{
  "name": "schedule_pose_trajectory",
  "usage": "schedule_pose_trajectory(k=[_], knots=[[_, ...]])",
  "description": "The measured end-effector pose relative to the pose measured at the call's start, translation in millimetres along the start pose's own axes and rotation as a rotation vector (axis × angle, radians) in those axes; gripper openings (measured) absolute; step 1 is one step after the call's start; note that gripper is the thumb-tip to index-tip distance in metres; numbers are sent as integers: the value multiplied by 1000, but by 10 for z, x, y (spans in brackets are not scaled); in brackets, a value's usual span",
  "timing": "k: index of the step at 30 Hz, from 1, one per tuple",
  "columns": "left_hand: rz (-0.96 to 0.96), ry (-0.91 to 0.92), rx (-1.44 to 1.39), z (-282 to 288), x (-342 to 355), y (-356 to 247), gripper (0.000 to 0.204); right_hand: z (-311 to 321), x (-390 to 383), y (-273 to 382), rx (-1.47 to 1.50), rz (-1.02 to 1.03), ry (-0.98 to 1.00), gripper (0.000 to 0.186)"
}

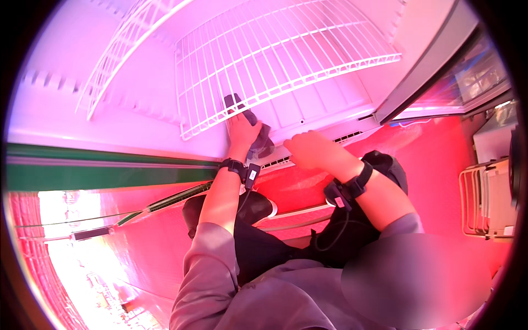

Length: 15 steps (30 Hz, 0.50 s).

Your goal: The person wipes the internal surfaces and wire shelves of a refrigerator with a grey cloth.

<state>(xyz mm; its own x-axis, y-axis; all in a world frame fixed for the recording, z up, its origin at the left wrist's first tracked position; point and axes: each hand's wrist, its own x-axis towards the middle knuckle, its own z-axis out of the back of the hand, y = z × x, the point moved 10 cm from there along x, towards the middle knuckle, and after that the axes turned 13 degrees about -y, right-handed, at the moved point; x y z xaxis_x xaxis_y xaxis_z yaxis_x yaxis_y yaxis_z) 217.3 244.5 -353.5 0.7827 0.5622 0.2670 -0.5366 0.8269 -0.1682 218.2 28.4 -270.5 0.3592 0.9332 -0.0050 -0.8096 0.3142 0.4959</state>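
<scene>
My left hand (242, 131) reaches into the lower part of a white-walled fridge, beneath a wire shelf (286, 55). It grips a dark cloth (262, 142), which sticks out past the fingers on both sides and hangs toward the fridge's front edge. Some of the fingers are hidden by the cloth and the shelf's front wires. Close to the front sill (352, 136), my right hand (309, 149) is curled closed. Its fingertips are turned under, so what it holds, if anything, is hidden.
Another wire rack (124, 55) stands tilted at the left inside the fridge. The fridge door (429, 60) is swung out at the right. A green-edged frame (110, 168) runs along the left. Folded metal-framed items (484, 198) lean at the far right, beside red flooring (440, 159).
</scene>
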Motion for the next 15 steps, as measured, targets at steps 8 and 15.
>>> schedule_pose_trajectory(k=[8, 15], knots=[[60, -18, 99, 210, -66, -18, 29, 114, -30, -153, 44, 3, -65, 29], [252, -46, -64, 303, -98, 470, 29, 110, -33, -118, 19, -38, 35, 30]])
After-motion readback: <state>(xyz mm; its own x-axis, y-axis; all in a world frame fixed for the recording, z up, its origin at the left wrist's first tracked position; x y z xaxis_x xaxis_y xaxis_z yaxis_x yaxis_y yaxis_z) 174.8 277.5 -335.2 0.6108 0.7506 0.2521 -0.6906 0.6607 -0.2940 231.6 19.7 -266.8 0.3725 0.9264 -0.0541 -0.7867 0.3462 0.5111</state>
